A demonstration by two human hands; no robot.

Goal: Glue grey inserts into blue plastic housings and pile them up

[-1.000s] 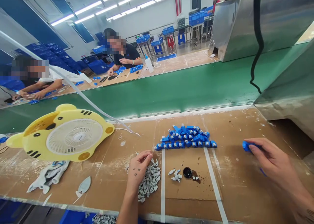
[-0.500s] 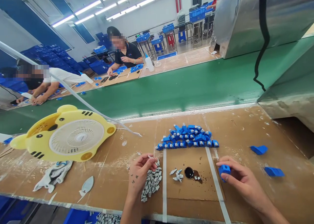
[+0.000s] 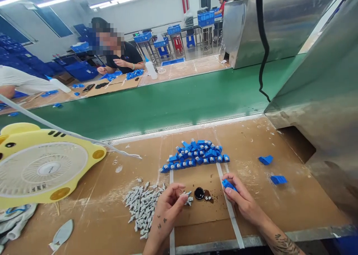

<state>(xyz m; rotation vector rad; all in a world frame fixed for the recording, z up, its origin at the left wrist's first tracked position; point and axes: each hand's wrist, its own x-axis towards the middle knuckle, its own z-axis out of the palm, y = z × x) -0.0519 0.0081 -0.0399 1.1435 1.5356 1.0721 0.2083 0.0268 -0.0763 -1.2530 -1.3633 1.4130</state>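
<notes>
My left hand is closed in a pinch over the cardboard, thumb and forefinger on a small grey plastic piece, mostly hidden by the fingertips. Just beyond those fingertips lie a few loose grey pieces. A blue plastic block is held between the thumb and fingers of my right hand, right of the taped strip. Between the hands sits a small round black pot of dark liquid, with a brown spill and white bits beside it. A large heap of grey pieces lies left of my left hand.
Rows of blue blocks with pale ends stand behind the pot. Two blue blocks lie at the right. A yellow fan occupies the left. Beyond runs a green conveyor, with a co-worker across it. Metal housing borders the right.
The view has swung to the right. My left hand has moved from the grey heap to the loose grey pieces near the pot. My right hand still holds the blue block, now turned.
</notes>
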